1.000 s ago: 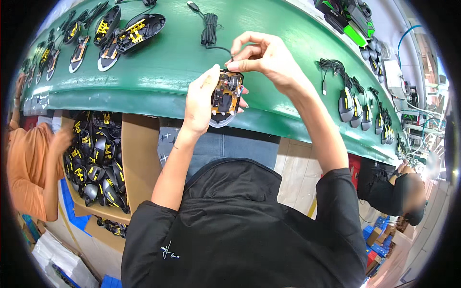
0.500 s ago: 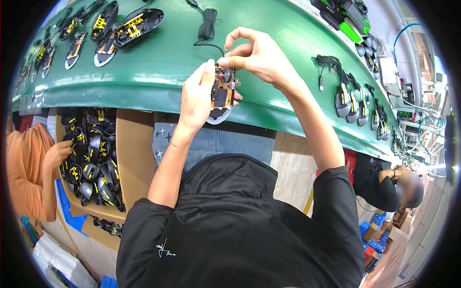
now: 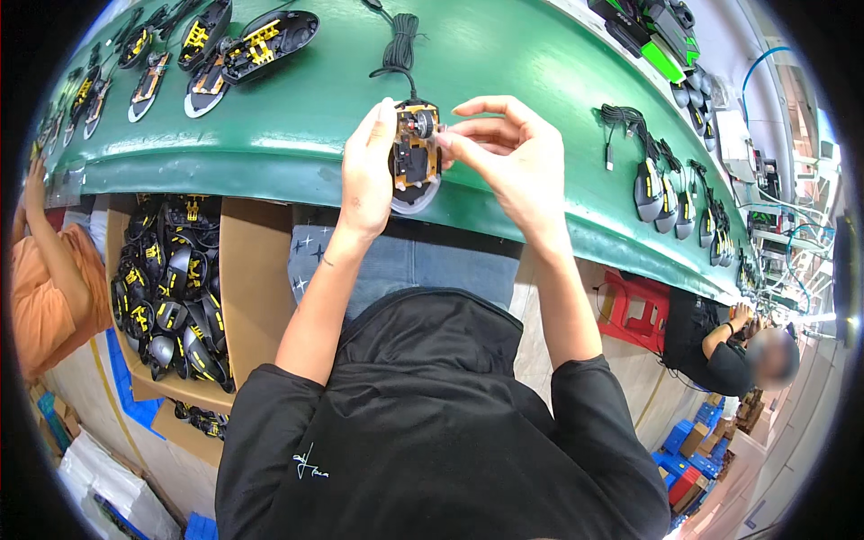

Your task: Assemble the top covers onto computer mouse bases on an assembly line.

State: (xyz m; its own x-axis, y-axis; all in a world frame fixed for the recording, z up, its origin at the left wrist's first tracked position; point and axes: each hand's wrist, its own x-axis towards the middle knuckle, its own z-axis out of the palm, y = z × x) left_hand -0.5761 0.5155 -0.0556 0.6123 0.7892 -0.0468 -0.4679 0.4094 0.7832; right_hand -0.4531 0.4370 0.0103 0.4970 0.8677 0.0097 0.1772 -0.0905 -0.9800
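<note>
The lower half of a computer mouse, with its orange and black circuit board bare, is near the front edge of the green bench. My left hand is closed along its left side. At the upper end of the board sits a dark scroll wheel. My right hand has thumb and fingertips pinched at the right edge of the mouse, beside the wheel; what lies between the fingertips is too small to make out. From the top of the mouse a black cable runs away in a tied bundle.
Opened mice with yellow parts lie at the bench's far left. Closed mice with cables line the right. A carton of black mouse shells stands left, below the bench. Co-workers sit at both sides; a red stool stands right.
My right hand has come down from the cable end to the right edge of the mouse, beside the wheel. My left hand still holds the mouse. The left co-worker's hand has left the carton.
</note>
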